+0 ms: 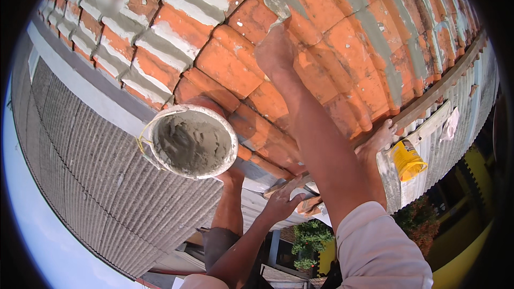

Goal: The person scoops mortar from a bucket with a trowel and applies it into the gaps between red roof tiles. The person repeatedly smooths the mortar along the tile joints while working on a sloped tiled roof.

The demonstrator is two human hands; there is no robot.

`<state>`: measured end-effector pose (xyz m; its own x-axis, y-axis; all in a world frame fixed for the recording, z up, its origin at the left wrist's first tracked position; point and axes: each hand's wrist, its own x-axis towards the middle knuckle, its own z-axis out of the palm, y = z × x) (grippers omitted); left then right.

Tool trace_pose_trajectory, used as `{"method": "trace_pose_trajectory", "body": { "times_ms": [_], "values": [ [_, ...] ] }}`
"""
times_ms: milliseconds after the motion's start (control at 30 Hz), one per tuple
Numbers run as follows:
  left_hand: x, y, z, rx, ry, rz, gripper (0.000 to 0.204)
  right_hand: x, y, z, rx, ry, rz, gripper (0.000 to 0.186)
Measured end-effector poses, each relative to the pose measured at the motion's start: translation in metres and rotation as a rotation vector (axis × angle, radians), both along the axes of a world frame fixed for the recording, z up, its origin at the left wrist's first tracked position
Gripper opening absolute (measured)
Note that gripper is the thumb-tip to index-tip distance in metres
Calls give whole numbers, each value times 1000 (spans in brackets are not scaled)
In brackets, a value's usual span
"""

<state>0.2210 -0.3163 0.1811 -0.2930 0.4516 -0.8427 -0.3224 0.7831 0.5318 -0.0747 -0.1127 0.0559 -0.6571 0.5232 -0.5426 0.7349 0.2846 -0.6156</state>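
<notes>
Grey corrugated roof sheeting point(101, 182) fills the left of the view, below the tiled roof point(225, 59) of orange clay tiles with grey mortar bands. A white bucket point(193, 140) of wet grey mortar point(191, 142) rests at the lower edge of the tiled roof, just beside the sheeting, with a bare foot point(231, 177) touching its underside. The left hand point(282, 202) sits at the lower edge of the tiles, fingers curled onto a wooden batten point(428, 93) that runs along that edge. The right hand point(276, 48) reaches well up the tiled roof, fingers clenched on a trowel point(277, 0) whose mortar-coated blade lies against a tile joint. A second bare foot point(380, 138) bears on the batten farther right. A yellow container point(408, 160) lies on corrugated sheeting near the right edge, just beyond that foot.
</notes>
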Motion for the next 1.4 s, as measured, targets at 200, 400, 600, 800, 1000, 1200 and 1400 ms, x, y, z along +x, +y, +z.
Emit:
{"method": "trace_pose_trajectory", "body": {
  "times_ms": [200,400,600,800,1000,1200,1400],
  "values": [
    [5,2,0,13,-31,1,65,19,11,-7,87,82,133,40],
    [7,6,3,-43,-58,-32,68,12,12,8,13,-11,189,41],
    [0,-32,-17,-367,-58,421,86,114,-8,110,-149,165,488,33],
    [-36,-88,-37,-410,-61,1754,60,138,-90,161,-229,-214,1091,27],
    [-66,-100,-15,-32,-56,1767,46,85,-179,104,-132,-108,1453,22],
    [-83,-109,-1,-35,-230,1754,46,50,-216,86,-295,-317,1916,18],
    [-77,-104,-7,5,-153,1812,51,28,-197,91,-570,-526,1780,32]
  ]
}}
